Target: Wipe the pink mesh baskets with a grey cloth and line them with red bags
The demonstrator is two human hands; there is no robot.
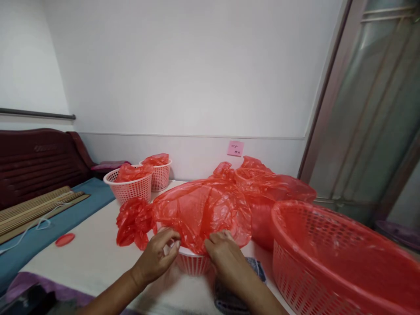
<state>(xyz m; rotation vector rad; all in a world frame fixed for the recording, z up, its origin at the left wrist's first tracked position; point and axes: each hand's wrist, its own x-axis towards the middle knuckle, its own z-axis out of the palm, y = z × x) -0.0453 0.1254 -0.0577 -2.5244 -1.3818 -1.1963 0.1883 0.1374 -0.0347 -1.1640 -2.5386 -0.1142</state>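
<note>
A: In the head view, what is the person busy with?

B: By the look of it, fitting a red plastic bag (200,210) over a small basket (193,265). The basket is on the counter (95,262) directly in front of the person, and the bag billows above it, hiding most of its mouth.

A: And the hands?

B: The left hand (152,258) is at the near left of the rim, thumb and forefinger curved toward each other. Whether they pinch the film cannot be told. The right hand (226,258) is at the near right, its fingers bent down against the bag; the thumb is hidden, so a pinch there cannot be confirmed either.

A: How far along does it seem?

B: Partway, probably: the near rim shows between the hands and the film stands up loosely. To the right, a large red basket (290,262) has red film inside it.

A: What would the next move call for?

B: Likely a light grip on the film's edge, drawing it evenly along the rim without tearing it or tipping the basket.
</note>
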